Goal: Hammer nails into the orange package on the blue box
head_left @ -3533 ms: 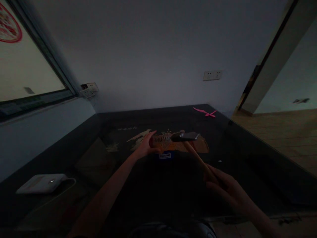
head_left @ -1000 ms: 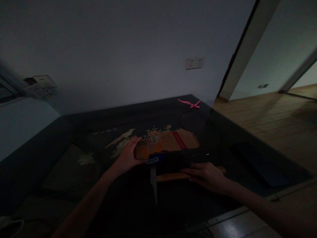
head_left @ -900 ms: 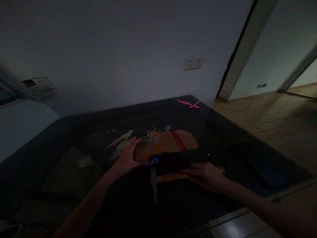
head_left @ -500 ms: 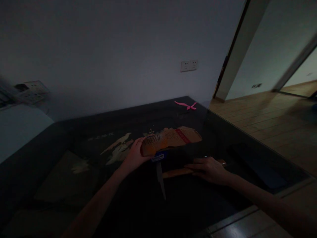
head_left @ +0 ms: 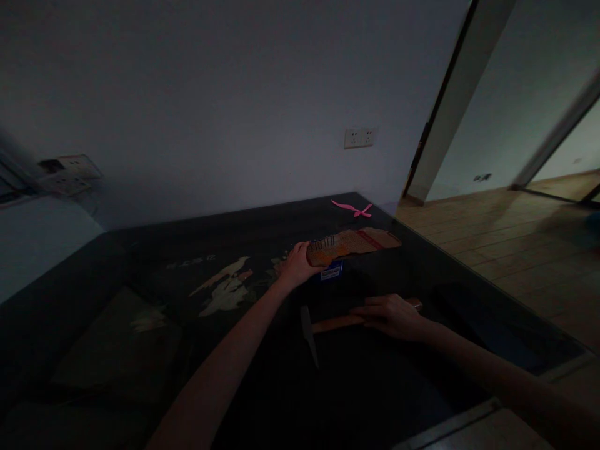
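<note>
My left hand (head_left: 298, 265) grips the left end of a long, flat brown piece (head_left: 351, 244) with a speckled pattern, a red band and a row of dark strokes. Just under its near edge shows a small blue box (head_left: 332, 271) with a pale label; I cannot tell whether my fingers hold that too. Nearer to me, a hammer (head_left: 335, 323) lies on the dark table, its metal head to the left. My right hand (head_left: 391, 316) is closed over the wooden handle, whose end sticks out past my knuckles.
A pink ribbon (head_left: 356, 210) lies at the table's far right corner. Along the right side is a dark blue flat object (head_left: 492, 331). The dark table top (head_left: 262, 225) bears a pale bird picture (head_left: 225, 287). A wall with sockets (head_left: 359, 137) stands behind.
My left hand has moved right and away from me with the brown piece and the blue box, uncovering the hammer head. My right hand stays on the handle, nearly still.
</note>
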The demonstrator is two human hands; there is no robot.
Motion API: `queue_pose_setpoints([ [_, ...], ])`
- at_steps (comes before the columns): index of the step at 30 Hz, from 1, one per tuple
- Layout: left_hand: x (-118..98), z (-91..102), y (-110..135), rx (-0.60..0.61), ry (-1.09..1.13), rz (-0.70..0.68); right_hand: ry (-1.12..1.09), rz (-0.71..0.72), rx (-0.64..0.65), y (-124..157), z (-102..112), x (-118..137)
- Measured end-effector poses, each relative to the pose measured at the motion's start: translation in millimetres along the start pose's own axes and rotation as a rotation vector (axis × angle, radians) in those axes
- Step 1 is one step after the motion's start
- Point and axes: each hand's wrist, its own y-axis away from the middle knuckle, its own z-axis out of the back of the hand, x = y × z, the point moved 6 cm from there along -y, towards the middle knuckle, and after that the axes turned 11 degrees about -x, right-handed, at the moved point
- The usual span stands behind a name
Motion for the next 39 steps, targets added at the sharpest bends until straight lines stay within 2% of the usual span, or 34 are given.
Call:
queue_pose_setpoints([
  [10, -9, -2.0, 0, -0.005, -0.019, 0.022, -0.031, 0.008, 0.01, -13, -1, -7],
  [18, -7, 0.0, 0, 0.045, 0.008, 0.006, -0.034, 0.011, -0.052, -17, -2, -12],
  [23, -5, 7.6, 0, 0.002, 0.05, 0.012, -0.055, 0.003, -0.095, -21, -4, -13],
  [27, -3, 7.4, 2, 0.014, 0.048, -0.01, -0.063, -0.005, -0.12, -24, -6, -16],
  [39, 1, 4.5, 4, -0.026, 0.055, 0.003, -0.127, 0.04, -0.077, -29, -11, -29],
])
